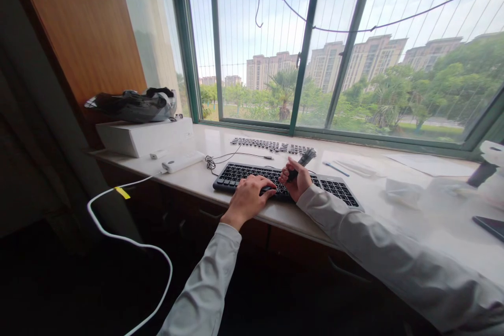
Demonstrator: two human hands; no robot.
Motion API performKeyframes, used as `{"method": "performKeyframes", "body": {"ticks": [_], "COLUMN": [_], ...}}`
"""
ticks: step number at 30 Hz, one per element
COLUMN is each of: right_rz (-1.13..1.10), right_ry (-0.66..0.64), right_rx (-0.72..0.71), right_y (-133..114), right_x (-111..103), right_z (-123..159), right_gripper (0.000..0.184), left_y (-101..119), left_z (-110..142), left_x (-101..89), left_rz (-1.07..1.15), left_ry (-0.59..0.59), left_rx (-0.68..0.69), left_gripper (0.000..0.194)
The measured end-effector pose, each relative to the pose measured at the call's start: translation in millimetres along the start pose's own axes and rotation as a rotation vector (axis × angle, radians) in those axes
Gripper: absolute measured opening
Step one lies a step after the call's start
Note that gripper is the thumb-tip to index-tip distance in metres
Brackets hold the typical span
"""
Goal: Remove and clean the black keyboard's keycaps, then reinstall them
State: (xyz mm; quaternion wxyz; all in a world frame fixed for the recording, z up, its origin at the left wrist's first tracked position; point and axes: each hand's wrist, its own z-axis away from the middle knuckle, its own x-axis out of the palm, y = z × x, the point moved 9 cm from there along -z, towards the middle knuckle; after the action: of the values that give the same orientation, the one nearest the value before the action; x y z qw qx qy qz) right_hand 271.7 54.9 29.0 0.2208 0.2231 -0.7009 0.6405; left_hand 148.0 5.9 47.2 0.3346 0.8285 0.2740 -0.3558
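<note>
A black keyboard (pixel 334 191) with a grid of key positions lies along the front of the white desk. My left hand (pixel 250 194) rests over its left half, thumb and forefinger closed around a small dark piece (pixel 268 189) that I cannot make out. Over the keyboard's middle, my right hand (pixel 297 181) is wrapped around the handle of a dark brush (pixel 307 156). The bristles point up and away from the keys. Behind the keyboard, loose black keycaps (pixel 271 145) are laid out in rows.
A thin black cable (pixel 212 163) is coiled left of the keyboard. Further left are a white power strip (pixel 183 161) and a white box (pixel 145 136) with a dark plastic bag (pixel 136 104) on top. A blue pen (pixel 336 169), clear plastic bags (pixel 405 191) and a phone (pixel 490 227) lie rightward.
</note>
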Motion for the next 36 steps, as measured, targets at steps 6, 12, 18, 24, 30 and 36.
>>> {"method": "performKeyframes", "body": {"ticks": [6,12,18,24,30,36], "right_rz": [-0.022,-0.054,-0.039,0.007,-0.001,0.038], "right_ry": [0.024,0.082,0.060,0.035,0.069,0.173], "right_rx": [0.029,0.079,0.060,-0.083,-0.117,-0.043], "right_y": [1.3,3.8,4.0,0.0,0.5,7.4], "right_x": [-3.9,-10.6,-6.4,-5.7,-3.7,-3.9], "right_z": [-1.8,-1.7,2.3,-3.4,-4.7,-16.9], "right_gripper": [0.044,0.044,0.039,0.043,0.044,0.043], "left_y": [0.8,1.2,-0.4,-1.0,-0.9,-1.5], "left_z": [0.0,0.2,-0.3,-0.4,-0.4,-1.1], "left_x": [0.3,1.0,1.1,1.9,1.3,2.6], "left_rz": [-0.002,0.006,0.011,0.020,0.030,0.016], "left_ry": [-0.006,-0.024,-0.001,-0.018,-0.007,-0.015], "left_rx": [0.000,0.000,-0.003,-0.023,-0.002,0.006], "left_gripper": [0.021,0.022,0.020,0.023,0.019,0.018]}}
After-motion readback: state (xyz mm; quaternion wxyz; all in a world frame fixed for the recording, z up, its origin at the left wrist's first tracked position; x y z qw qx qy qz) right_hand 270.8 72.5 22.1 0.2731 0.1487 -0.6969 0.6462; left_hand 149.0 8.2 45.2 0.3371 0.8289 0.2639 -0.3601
